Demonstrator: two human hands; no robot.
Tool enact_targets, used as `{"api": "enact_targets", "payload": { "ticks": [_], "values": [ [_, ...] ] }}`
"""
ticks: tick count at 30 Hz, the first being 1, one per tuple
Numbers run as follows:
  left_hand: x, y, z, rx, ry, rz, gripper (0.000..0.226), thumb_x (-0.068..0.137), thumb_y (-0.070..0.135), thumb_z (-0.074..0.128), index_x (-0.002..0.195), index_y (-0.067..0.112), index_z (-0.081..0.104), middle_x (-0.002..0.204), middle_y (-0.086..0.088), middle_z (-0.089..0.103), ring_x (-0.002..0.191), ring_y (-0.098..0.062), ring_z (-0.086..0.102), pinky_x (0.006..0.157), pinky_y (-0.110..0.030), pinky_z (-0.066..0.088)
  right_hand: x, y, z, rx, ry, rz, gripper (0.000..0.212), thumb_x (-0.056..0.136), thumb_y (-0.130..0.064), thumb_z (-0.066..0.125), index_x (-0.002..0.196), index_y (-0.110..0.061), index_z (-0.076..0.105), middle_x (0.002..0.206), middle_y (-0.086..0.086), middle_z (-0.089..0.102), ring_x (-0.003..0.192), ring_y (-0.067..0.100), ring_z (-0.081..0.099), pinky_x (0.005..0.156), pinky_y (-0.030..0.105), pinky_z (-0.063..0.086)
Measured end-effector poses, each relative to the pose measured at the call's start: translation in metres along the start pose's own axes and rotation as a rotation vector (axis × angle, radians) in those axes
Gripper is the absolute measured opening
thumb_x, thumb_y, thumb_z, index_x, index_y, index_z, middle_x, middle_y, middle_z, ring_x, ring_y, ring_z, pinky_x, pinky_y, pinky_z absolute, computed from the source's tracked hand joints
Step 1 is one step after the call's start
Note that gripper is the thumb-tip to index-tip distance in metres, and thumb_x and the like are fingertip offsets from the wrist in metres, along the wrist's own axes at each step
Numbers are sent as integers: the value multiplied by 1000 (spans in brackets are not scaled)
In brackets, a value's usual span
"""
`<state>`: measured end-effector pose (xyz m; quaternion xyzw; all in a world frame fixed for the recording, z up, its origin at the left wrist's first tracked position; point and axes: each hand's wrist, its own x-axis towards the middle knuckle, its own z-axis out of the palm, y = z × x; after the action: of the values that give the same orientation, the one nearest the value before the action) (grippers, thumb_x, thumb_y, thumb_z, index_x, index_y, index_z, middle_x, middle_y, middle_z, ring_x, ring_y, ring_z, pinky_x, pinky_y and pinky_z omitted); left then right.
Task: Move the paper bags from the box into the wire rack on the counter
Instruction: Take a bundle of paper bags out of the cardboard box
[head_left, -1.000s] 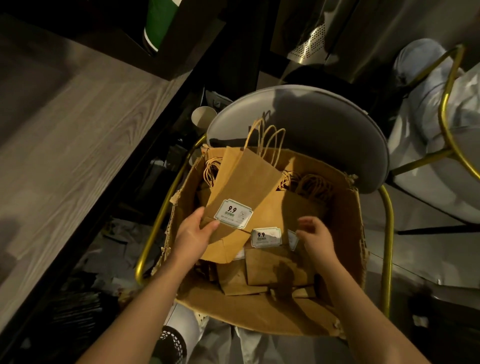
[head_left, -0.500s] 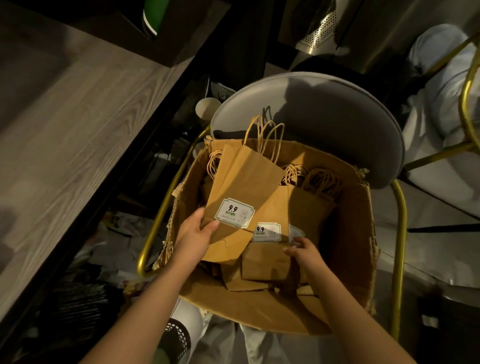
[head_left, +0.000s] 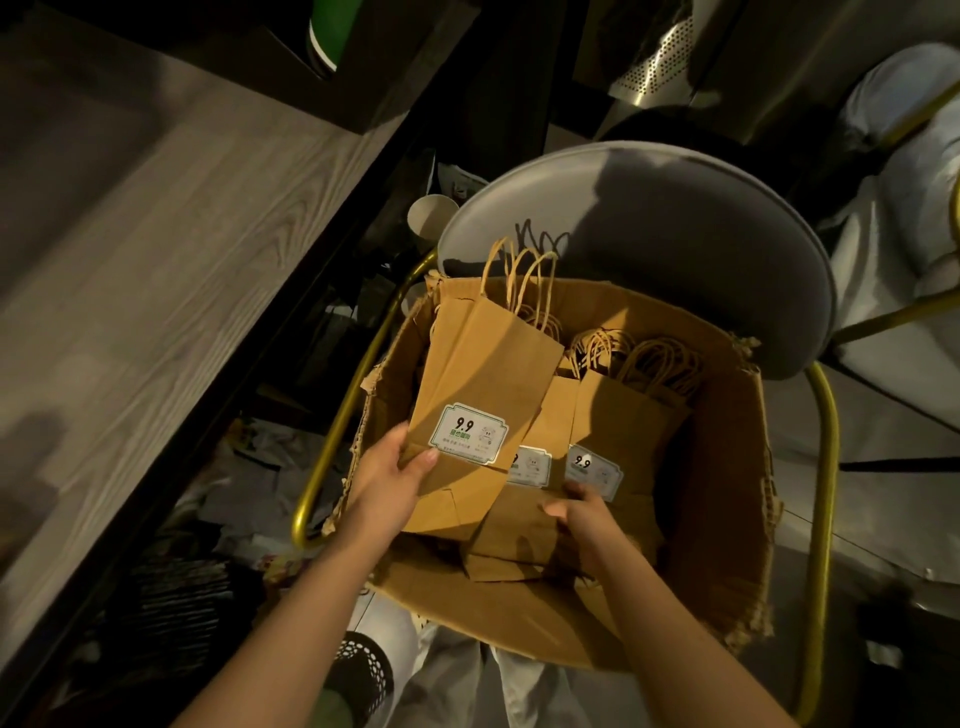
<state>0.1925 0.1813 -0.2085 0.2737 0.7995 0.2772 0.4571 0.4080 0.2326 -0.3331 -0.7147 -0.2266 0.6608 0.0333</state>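
A torn cardboard box (head_left: 722, 467) sits on a chair (head_left: 675, 249) with a grey back and gold legs. The box is full of brown paper bags with string handles.

The left hand (head_left: 387, 486) is closed on the front paper bag (head_left: 483, 374). The thumb lies on the front of the bag, just beside its white sticker (head_left: 468, 433), and the fingers are behind the bag. This bag stands tilted, and its handles (head_left: 519, 275) stick up above the back edge of the box.

The right hand (head_left: 587, 525) holds the bottom part of the next bags (head_left: 524, 519). The fingers curl around their lower edge, just under two more white stickers. These bags lean against the front bag.

More bags (head_left: 634, 410) stand at the back of the box, and their handles make a bunch of loops.

A wood desk (head_left: 119, 270) runs along the left side, near the chair. A white cup (head_left: 428, 215) sits low between the desk and the chair. Both bare arms reach down into the box from the bottom of the view.
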Motion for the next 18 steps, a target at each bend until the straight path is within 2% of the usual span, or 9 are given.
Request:
{"api": "enact_targets", "payload": {
  "ticks": [2,5,8,10,12,15,18],
  "values": [
    [0,-2,-2,-6,2,6,29,96,20,54,123,28,56,98,21,57,99,-7,53,93,-34,45,1,-1,6,-17,31,3,55,85,-1,66,134,-15,45,127,11,54,113,30,55,97,46,49],
    [2,-4,-4,-21,2,4,28,95,19,55,121,30,57,100,18,60,102,-9,55,94,-35,46,0,-4,16,30,81,51,36,84,-1,66,115,-14,53,120,11,55,101,27,58,79,38,53],
    [2,-6,-4,-26,-1,6,26,95,19,55,117,33,56,100,19,60,101,-9,56,93,-35,47,-1,-4,24,211,56,99,28,85,3,62,105,-13,51,116,15,59,104,30,62,78,38,55],
    [2,-6,-4,-10,-3,10,28,95,20,55,120,31,56,99,20,59,99,-7,54,90,-32,45,-4,-2,27,225,59,76,40,83,5,65,116,-11,50,117,15,59,106,31,62,71,36,54],
    [2,-7,-4,-1,-2,11,28,95,21,55,122,30,57,101,17,59,102,-9,55,90,-34,45,-7,0,26,162,66,18,55,83,4,65,132,-15,49,122,11,59,108,29,60,84,41,55],
    [1,-6,-3,24,12,-5,29,95,24,54,124,31,56,112,11,61,111,-15,54,97,-43,45,-21,-2,15,139,106,-80,52,92,-1,55,140,-20,45,130,6,55,112,25,56,97,48,50],
    [1,-4,-2,27,24,-20,32,96,26,53,127,29,54,121,5,60,115,-18,53,99,-45,44,-39,-4,-5,112,225,-202,47,98,-8,49,142,-22,42,130,0,52,106,17,50,92,40,46]
  ]
}}
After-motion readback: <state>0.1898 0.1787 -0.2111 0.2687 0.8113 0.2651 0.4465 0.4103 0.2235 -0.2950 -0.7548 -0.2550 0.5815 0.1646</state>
